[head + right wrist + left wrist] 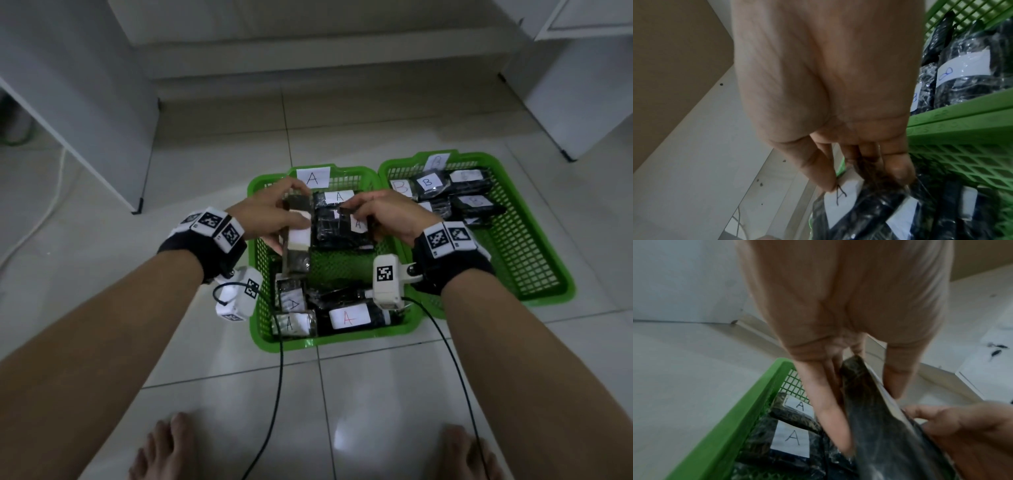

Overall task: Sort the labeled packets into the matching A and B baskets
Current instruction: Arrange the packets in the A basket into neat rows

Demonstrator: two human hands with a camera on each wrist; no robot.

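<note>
Left hand [270, 214]: a dark packet [297, 236] with a white label is gripped upright over the left part of the A basket [255, 260], fingers behind it and thumb in front.
Right hand [380, 214]: a second dark packet [352, 222] marked A is pinched at its edge, centre of the head frame, above packets already lying in the A basket.
Left wrist view only: the held packet [879, 426] is seen edge-on, with the fingers [824, 402] straight along its back; two A labels are readable in the basket below, lower left.
Right wrist view only: the thumb and fingers [898, 168] are seen curled on the packet's [865, 209] wrapper; a B label is readable at upper right.
B basket [534, 260]: placed touching the A basket on the right, its packets gathered at the far end.
Around: wrist bands with printed markers and two black cables are seen; bare feet at the bottom edge.
Surface and room: pale glossy floor tiles [376, 394]; white cabinets at upper left and upper right.
</note>
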